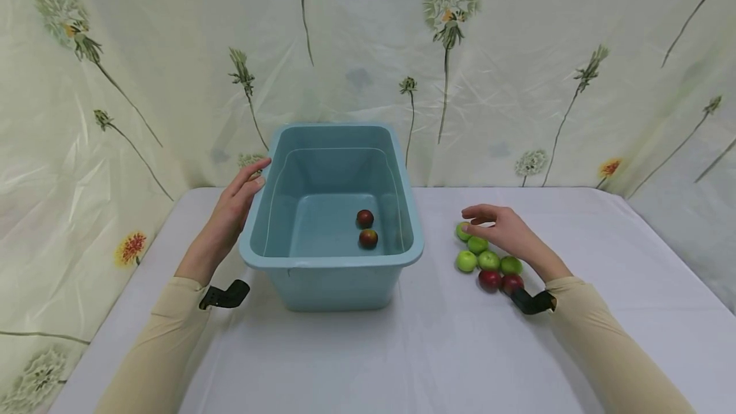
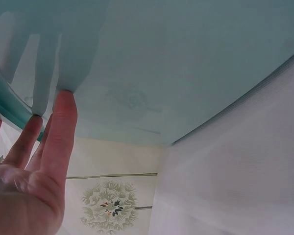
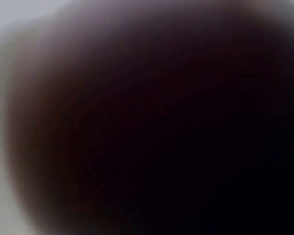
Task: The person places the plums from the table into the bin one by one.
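Observation:
A light blue plastic tub (image 1: pixel 330 262) stands on the white table, with two red fruits (image 1: pixel 366 229) on its floor. My left hand (image 1: pixel 241 193) lies flat against the tub's left wall, fingers straight. In the left wrist view the fingertips (image 2: pixel 63 105) press on the tub wall (image 2: pixel 161 63). To the right of the tub lie several green fruits (image 1: pixel 477 254) and two red fruits (image 1: pixel 500 281). My right hand (image 1: pixel 500 229) hovers over them with fingers loosely bent, the thumb touching the farthest green fruit (image 1: pixel 462 231). A dark red blur fills the right wrist view.
The table is covered with a white cloth (image 1: pixel 402 350) and backed by a flower-printed sheet (image 1: pixel 517 82). A black camera mount sits on each wrist, the right wrist's mount (image 1: pixel 531 302) close beside the red fruits.

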`<state>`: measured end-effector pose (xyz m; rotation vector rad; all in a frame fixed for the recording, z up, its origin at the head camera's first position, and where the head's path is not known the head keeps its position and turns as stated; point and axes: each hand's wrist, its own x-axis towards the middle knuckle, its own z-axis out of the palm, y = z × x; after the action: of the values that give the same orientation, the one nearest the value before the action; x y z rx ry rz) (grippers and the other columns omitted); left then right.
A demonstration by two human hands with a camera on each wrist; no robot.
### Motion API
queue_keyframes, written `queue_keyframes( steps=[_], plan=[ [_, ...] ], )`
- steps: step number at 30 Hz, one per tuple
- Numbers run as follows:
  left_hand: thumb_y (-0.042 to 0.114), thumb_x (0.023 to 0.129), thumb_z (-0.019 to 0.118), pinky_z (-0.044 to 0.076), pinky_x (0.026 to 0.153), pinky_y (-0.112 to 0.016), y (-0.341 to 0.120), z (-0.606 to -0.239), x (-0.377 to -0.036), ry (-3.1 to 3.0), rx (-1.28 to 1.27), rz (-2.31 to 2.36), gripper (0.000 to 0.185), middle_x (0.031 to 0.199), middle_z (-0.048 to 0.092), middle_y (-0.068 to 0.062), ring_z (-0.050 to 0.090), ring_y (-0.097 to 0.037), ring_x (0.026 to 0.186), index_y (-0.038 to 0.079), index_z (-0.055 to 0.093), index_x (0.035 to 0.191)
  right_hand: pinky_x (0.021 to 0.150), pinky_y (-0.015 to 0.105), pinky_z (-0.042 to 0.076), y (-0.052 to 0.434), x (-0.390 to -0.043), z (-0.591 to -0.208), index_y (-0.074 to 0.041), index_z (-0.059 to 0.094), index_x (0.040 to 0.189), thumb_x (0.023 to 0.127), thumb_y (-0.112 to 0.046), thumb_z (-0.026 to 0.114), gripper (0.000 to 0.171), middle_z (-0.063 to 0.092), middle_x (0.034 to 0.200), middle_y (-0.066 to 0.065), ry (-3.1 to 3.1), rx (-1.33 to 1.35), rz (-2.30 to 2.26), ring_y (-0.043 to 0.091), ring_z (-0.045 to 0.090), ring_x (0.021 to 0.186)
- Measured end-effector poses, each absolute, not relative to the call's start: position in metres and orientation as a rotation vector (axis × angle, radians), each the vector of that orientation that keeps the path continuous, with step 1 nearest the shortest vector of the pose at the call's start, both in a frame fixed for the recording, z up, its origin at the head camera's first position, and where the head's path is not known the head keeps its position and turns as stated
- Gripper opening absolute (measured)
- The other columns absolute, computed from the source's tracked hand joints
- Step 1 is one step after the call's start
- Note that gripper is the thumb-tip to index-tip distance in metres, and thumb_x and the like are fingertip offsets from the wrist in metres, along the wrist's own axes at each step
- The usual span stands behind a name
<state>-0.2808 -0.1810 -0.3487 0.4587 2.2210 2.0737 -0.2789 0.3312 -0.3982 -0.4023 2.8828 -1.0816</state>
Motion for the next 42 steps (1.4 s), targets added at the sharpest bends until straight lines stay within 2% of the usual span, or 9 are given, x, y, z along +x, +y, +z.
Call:
queue_keyframes(
  steps=[9, 16, 25, 35, 42],
  plan=[
    [0.035, 0.105, 0.042, 0.048, 0.087, -0.032, -0.181, -0.348, -0.280, 2.226, 0.453, 2.078, 0.048, 0.142, 0.043, -0.011, 0.048, -0.029, 0.125, 0.029, 0.035, 0.152, 0.092, 0.048, 0.044, 0.337, -0.280, -0.405, -0.004, 0.060, 0.131, 0.094, -0.034, 0.068, 0.048, 0.063, 0.125, 0.013, 2.869, -0.383, -1.055, 0.031, 0.058, 0.113],
    [0.038, 0.105, 0.043, 0.046, 0.090, -0.034, -0.181, -0.349, -0.280, 2.226, 0.449, 2.085, 0.049, 0.144, 0.041, -0.010, 0.045, -0.027, 0.127, 0.029, 0.036, 0.152, 0.096, 0.053, 0.041, 0.334, -0.279, -0.403, -0.002, 0.061, 0.130, 0.094, -0.031, 0.068, 0.047, 0.063, 0.122, 0.016, 2.851, -0.378, -1.038, 0.034, 0.055, 0.115],
    [0.034, 0.105, 0.041, 0.045, 0.090, -0.034, -0.180, -0.349, -0.280, 2.219, 0.452, 2.084, 0.048, 0.145, 0.041, -0.010, 0.045, -0.027, 0.128, 0.029, 0.035, 0.152, 0.096, 0.054, 0.041, 0.333, -0.277, -0.402, -0.002, 0.062, 0.128, 0.094, -0.030, 0.067, 0.045, 0.064, 0.120, 0.017, 2.858, -0.369, -1.030, 0.036, 0.055, 0.116],
    [0.041, 0.104, 0.044, 0.046, 0.090, -0.032, -0.180, -0.349, -0.280, 2.221, 0.458, 2.090, 0.051, 0.145, 0.041, -0.009, 0.045, -0.026, 0.128, 0.029, 0.035, 0.153, 0.089, 0.050, 0.046, 0.333, -0.274, -0.390, -0.004, 0.064, 0.126, 0.094, -0.029, 0.068, 0.041, 0.066, 0.119, 0.016, 2.925, -0.387, -1.054, 0.034, 0.059, 0.112],
    [0.039, 0.105, 0.044, 0.045, 0.091, -0.033, -0.180, -0.349, -0.280, 2.218, 0.464, 2.088, 0.050, 0.146, 0.041, -0.009, 0.044, -0.025, 0.129, 0.029, 0.034, 0.153, 0.092, 0.048, 0.047, 0.329, -0.274, -0.383, -0.004, 0.064, 0.126, 0.095, -0.030, 0.067, 0.041, 0.066, 0.119, 0.013, 2.956, -0.418, -1.057, 0.030, 0.059, 0.112]
  ],
)
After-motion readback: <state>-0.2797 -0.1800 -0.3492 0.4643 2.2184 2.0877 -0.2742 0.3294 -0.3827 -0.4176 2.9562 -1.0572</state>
